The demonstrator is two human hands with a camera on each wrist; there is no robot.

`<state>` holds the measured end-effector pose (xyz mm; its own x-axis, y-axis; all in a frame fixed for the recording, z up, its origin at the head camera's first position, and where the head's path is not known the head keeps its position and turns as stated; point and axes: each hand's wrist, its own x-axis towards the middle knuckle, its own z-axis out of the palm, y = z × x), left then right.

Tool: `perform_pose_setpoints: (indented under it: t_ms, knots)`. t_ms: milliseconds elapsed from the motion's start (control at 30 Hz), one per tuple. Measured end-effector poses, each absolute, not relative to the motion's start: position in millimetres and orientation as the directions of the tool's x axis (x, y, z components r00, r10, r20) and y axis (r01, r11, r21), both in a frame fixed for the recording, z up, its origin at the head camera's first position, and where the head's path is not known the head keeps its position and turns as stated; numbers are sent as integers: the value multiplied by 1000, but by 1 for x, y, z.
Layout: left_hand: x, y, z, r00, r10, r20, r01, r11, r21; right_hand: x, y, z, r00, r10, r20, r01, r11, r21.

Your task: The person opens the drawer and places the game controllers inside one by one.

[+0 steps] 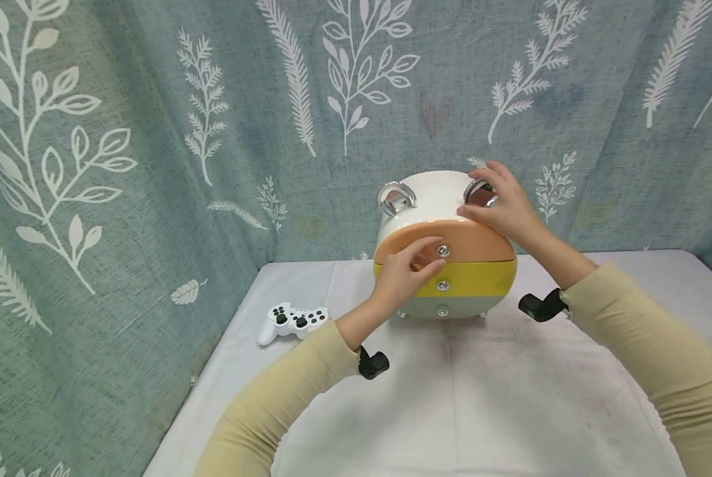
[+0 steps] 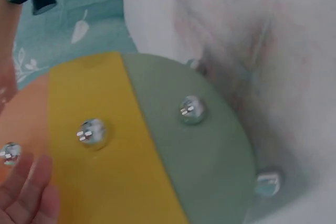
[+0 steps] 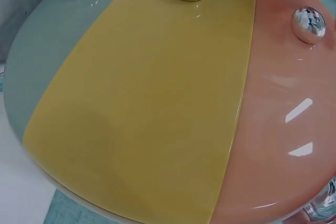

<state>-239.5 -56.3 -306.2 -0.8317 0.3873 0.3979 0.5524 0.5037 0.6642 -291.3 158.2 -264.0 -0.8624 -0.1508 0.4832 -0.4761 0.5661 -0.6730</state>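
A small rounded chest of drawers (image 1: pixel 484 278) stands upright with orange, yellow and grey-green drawer fronts, each with a silver knob; all drawers look closed. My left hand (image 1: pixel 400 275) is in front of it, thumb and fingers spread about the orange drawer's knob (image 1: pixel 443 251). In the left wrist view those fingertips (image 2: pixel 39 174) are beside that knob (image 2: pixel 10 153); contact is unclear. My right hand (image 1: pixel 508 202) holds the top right, fingers and thumb curved round the shiny metal ear (image 1: pixel 480 192). The right wrist view shows the yellow front (image 3: pixel 142 103) close up.
A white game controller (image 1: pixel 296 319) lies on the white-covered table (image 1: pixel 451 411), left of the chest. A second metal ear (image 1: pixel 396 197) is at its top left. Behind hangs a leaf-patterned curtain (image 1: pixel 332 132). Black wrist cameras (image 1: pixel 374 364) project from both sleeves.
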Motion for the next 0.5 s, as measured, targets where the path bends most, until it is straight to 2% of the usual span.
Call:
perform_pose_setpoints:
  t_ms: [300,500]
  knots:
    - [-254,-44,-317,-887,372,273,372,228,900,-292,160,-267,-857,-156,491,-488,551,-677]
    - [-263,-41,-318,-906,365,214,279,135,951,-292,159,-266,-860,-150,488,-483,553,-680]
